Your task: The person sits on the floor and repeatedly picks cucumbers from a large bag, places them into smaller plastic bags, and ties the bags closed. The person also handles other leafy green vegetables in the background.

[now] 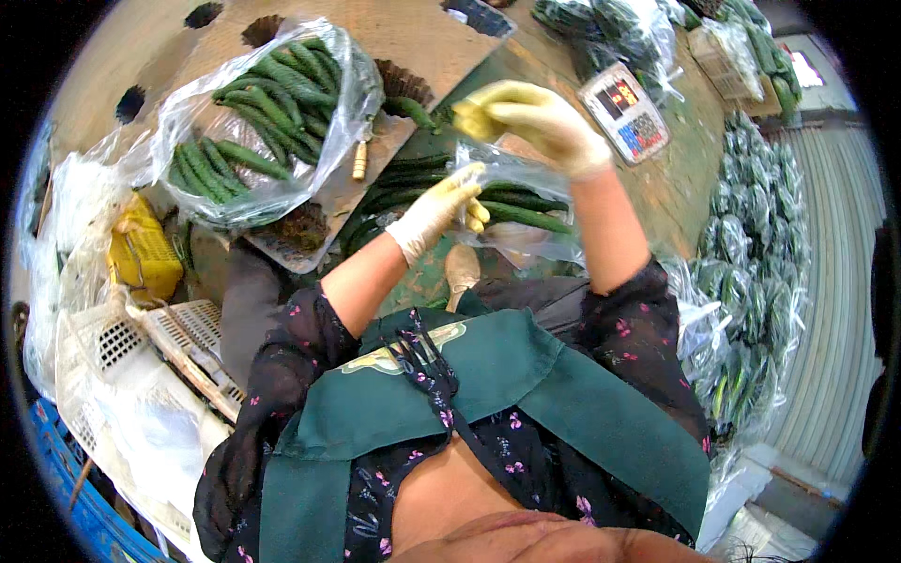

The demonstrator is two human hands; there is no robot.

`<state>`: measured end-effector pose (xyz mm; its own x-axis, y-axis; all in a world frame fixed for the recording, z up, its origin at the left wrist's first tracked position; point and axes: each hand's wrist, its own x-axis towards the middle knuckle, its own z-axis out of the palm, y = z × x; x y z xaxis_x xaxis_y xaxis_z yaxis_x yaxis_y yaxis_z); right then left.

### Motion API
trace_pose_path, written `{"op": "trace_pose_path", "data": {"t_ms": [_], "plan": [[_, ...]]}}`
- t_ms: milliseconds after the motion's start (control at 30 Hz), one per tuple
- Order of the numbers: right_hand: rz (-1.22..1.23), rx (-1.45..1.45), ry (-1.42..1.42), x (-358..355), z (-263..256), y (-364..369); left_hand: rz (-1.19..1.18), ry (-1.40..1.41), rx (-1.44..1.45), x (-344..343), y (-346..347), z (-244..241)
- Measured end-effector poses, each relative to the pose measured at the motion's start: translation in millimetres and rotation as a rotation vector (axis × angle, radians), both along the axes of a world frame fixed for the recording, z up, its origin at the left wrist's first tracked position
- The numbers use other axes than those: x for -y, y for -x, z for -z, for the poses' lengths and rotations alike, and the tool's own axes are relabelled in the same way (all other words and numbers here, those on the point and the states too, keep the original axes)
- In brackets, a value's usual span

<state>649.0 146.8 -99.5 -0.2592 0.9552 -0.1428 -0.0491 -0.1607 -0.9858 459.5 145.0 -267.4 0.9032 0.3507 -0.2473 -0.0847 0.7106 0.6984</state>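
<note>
My left hand (440, 211), in a pale yellow-white glove, grips the edge of a clear plastic bag (524, 248). Long green cucumbers (528, 217) lie in and under that film, just right of my fingers. Above the bag is my right hand (531, 119), gloved the same way and blurred, with its fingers curved to the left; whether anything is inside them is hidden. More dark cucumbers (405, 179) lie left of the bag, partly behind my left hand. A single cucumber (410, 111) sticks out near my right fingertips.
A large plastic-lined container (281, 204) of cucumbers stands at left, beside a wooden-handled tool (360, 160). A digital scale display with keypad (625, 112) lies right of my right hand. Bagged cucumbers (750, 281) are piled along the right. White plastic crates (112, 345) and a yellow basket (141, 246) sit at left.
</note>
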Motion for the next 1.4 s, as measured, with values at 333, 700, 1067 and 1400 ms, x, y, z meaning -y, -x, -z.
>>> {"op": "trace_pose_path", "data": {"t_ms": [333, 700, 1067, 1400], "plan": [[0.222, 1.243, 0.419, 120, 217, -141, 0.094, -0.054, 0.048, -19, -43, -77], [0.370, 1.398, 0.268, 68, 279, -106, 0.032, -0.135, -0.047, -2, -30, -63], [0.190, 0.973, -0.016, 137, 139, -146, 0.027, -0.046, -0.210, 15, -26, 2], [0.599, 0.225, -0.282, 219, -3, -71, 0.007, -0.234, -0.335, 56, -10, 32]]}}
